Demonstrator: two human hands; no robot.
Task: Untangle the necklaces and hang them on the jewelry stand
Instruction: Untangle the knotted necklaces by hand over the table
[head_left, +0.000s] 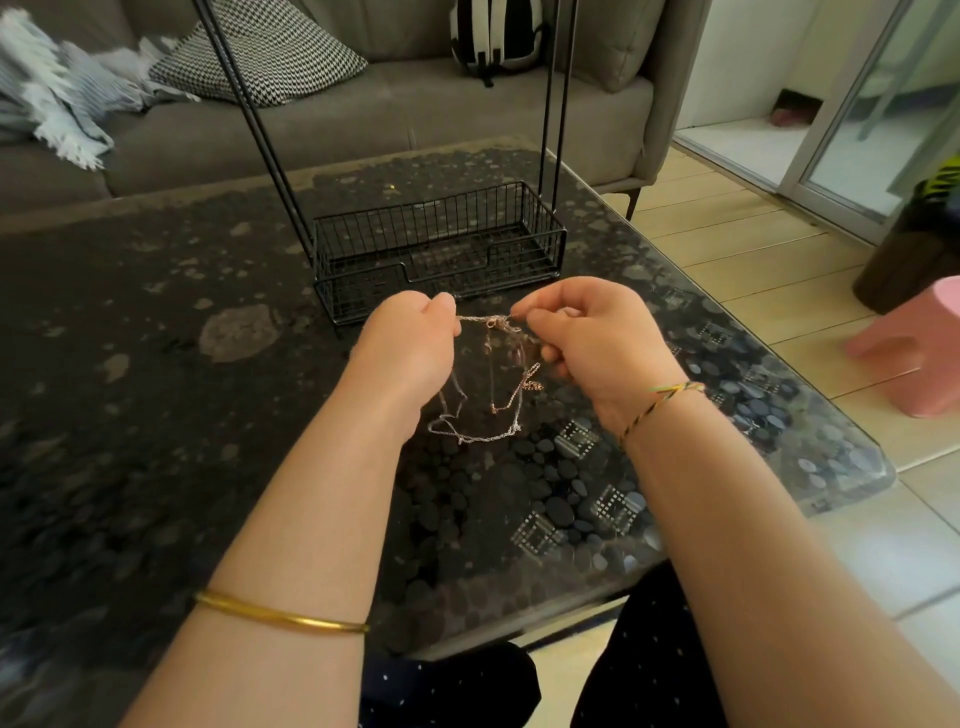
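Forearms: two bare arms reach in from 6 o'clock, a gold bangle (280, 616) on the left and a braided thread bracelet (660, 402) on the right wrist.
Left hand: the left hand (410, 348), fingers curled shut, pinches one end of a taut stretch of chain between thumb and fingertips.
Right hand: the right hand (587, 343), at 3 o'clock of the left, is closed in a pinch on the other end, beside the knot.
Necklaces: the tangled necklaces (493, 384), fine silver and rose-gold chains, are held in the air between both hands; loose loops hang below toward 6 o'clock, above the glass. Whether the lowest loop touches it cannot be told.
Table: the glass-topped table (156, 415) with a pebble pattern lies bare to 9 o'clock; its right edge runs close by at 3 o'clock, its rounded corner at 4 o'clock.
Jewelry stand: the jewelry stand (441, 249), a black wire basket with thin uprights rising out of view, sits at 12 o'clock just beyond the hands.
Beyond: a grey sofa (363, 114) with a patterned cushion (265, 57) lines the far edge; a pink stool (919, 353) stands on the tiled floor at 3 o'clock.
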